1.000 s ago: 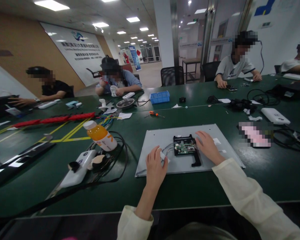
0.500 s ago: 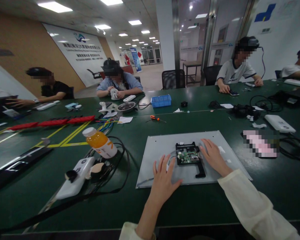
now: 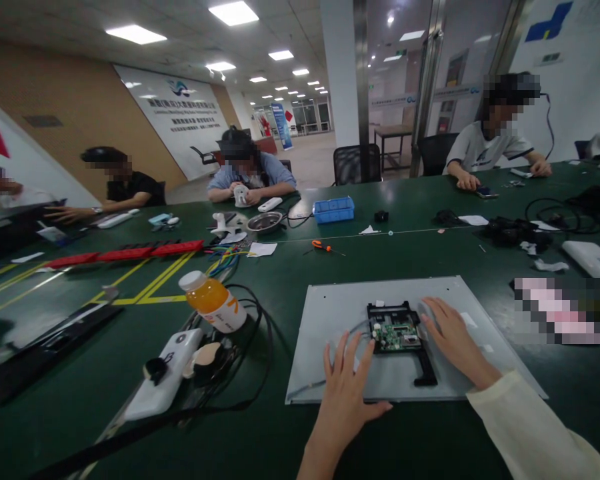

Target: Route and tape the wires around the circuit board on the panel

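Observation:
A flat grey panel (image 3: 330,307) lies on the green table. On its middle sits a black plastic bracket (image 3: 426,367) with a green circuit board (image 3: 395,337) in it. My left hand (image 3: 347,383) is over the panel's front left part, fingers spread, left of the board and near a thin cable. My right hand (image 3: 455,337) rests at the right side of the bracket with its fingers stretched out. Neither hand holds anything.
An orange juice bottle (image 3: 215,303), a white device (image 3: 167,373) and black cables stand left of the panel. An orange screwdriver (image 3: 322,245) and a blue basket (image 3: 334,211) lie beyond it. A pink phone (image 3: 555,310) is at the right. Several people sit around the table.
The view has turned slightly left and down, so the panel and both hands appear lower and further right. Both hands stay open beside the board.

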`<state>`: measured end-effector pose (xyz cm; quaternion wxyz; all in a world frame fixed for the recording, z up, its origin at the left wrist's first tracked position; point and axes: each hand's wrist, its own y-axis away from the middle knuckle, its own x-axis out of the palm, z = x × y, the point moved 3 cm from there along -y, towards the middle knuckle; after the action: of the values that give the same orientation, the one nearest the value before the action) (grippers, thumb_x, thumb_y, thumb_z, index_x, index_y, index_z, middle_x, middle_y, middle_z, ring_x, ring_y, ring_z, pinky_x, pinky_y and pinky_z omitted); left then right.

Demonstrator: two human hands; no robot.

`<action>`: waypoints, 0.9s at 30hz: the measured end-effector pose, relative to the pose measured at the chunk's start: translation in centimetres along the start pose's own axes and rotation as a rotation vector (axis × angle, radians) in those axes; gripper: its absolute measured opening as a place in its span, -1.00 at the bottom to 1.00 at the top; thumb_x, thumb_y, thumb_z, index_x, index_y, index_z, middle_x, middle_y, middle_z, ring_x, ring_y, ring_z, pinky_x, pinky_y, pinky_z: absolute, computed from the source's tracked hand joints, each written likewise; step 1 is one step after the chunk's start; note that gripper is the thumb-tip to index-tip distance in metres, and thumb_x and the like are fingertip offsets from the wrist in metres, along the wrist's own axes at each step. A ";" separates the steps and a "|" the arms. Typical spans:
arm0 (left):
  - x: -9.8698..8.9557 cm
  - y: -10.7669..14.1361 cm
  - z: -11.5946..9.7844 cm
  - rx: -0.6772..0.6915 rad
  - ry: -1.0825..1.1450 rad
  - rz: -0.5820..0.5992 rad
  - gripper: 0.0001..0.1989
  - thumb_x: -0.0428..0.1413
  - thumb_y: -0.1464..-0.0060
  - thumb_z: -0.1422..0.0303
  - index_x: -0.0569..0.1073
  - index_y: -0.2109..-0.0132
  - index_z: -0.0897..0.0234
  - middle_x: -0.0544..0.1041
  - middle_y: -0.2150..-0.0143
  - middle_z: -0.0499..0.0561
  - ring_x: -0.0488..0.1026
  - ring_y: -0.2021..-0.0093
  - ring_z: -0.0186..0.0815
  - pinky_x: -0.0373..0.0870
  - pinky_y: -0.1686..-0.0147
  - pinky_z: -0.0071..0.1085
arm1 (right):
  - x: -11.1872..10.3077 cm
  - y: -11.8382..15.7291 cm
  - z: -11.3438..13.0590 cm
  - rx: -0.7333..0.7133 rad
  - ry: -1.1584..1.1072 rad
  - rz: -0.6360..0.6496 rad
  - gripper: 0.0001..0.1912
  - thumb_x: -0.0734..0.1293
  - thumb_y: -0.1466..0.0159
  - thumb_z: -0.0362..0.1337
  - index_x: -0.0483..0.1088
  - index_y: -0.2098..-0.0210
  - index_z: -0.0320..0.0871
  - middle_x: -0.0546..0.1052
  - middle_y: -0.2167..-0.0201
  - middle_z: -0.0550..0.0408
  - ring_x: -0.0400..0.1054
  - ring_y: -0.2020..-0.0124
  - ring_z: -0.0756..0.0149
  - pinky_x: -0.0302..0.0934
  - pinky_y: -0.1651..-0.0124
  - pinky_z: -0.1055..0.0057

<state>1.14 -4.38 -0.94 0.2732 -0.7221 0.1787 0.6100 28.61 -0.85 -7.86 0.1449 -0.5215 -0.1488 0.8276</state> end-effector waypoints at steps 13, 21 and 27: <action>0.3 -0.8 -0.3 -0.138 -0.124 -0.104 0.12 0.29 0.35 -0.02 -0.01 -0.33 0.18 0.05 -0.33 0.24 -0.13 -0.32 0.24 -0.15 -0.18 0.27 | 0.8 -0.6 1.1 0.017 0.218 0.068 -0.46 -0.01 -0.34 -0.14 -0.01 -0.29 -0.05 0.22 -0.22 -0.10 0.05 -0.24 0.02 0.00 -0.16 -0.08; -0.6 -1.9 -0.5 -0.209 -0.146 -0.089 0.08 0.28 0.31 0.01 0.00 -0.32 0.16 0.02 -0.34 0.23 -0.17 -0.33 0.23 -0.16 -0.16 0.29 | 1.1 -1.8 1.3 -0.015 0.264 0.077 -0.48 -0.02 -0.36 -0.17 -0.01 -0.28 -0.07 0.21 -0.22 -0.15 0.02 -0.24 0.02 -0.01 -0.14 -0.08; -0.3 -2.6 0.4 -0.274 -0.169 -0.080 0.08 0.27 0.28 -0.01 -0.02 -0.33 0.20 0.00 -0.35 0.25 -0.21 -0.34 0.22 -0.17 -0.17 0.26 | 1.0 -2.7 1.5 0.002 0.262 0.062 -0.50 -0.01 -0.36 -0.17 0.03 -0.26 -0.09 0.22 -0.20 -0.19 0.03 -0.23 -0.01 -0.02 -0.13 -0.10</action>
<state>2.29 -2.07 -0.21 0.2102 -0.7051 0.0414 0.6759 27.05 1.85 -7.04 0.1381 -0.6292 -0.1115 0.7567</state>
